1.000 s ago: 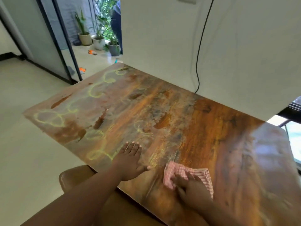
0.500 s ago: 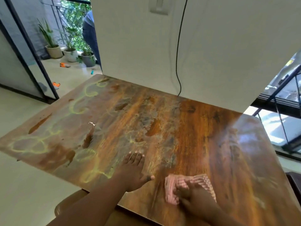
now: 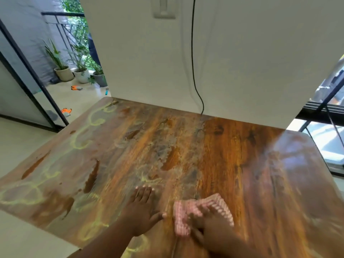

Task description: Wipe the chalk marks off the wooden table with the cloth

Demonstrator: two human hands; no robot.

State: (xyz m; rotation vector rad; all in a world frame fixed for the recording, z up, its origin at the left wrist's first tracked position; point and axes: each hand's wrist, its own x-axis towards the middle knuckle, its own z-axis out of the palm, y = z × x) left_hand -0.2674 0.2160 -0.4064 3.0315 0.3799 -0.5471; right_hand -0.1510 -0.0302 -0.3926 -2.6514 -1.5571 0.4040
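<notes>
Where the table (image 3: 232,155) still carries chalk (image 3: 81,142), we see pale yellow-green loops and curls running along its left edge from the far left corner to the near left corner, with fainter smears near the middle and by the near edge. Its right half shows bare, glossy orange-brown grain with a window reflection toward the right edge. Dark wet-looking streaks break up the dusty left half.

We have the cloth (image 3: 188,211) lying on the table close to the near edge, a little right of centre. It is pink and white checked, bunched into a rough pad, and blurred, so its folds are hard to read.

Our right hand (image 3: 212,228) lies on top of the cloth with the forearm coming in from the near right; its fingers spread over the fabric and press it down, though the blur keeps us from telling whether any finger curls round an edge. Our left hand (image 3: 141,209) rests flat on the wood just left of the cloth, palm down, fingers straight and together pointing toward the far edge, thumb stretched out toward the cloth and nearly meeting it. It holds nothing.

Behind the far edge stands a white wall (image 3: 242,62) with a black cable (image 3: 193,53) hanging down it to the table.
</notes>
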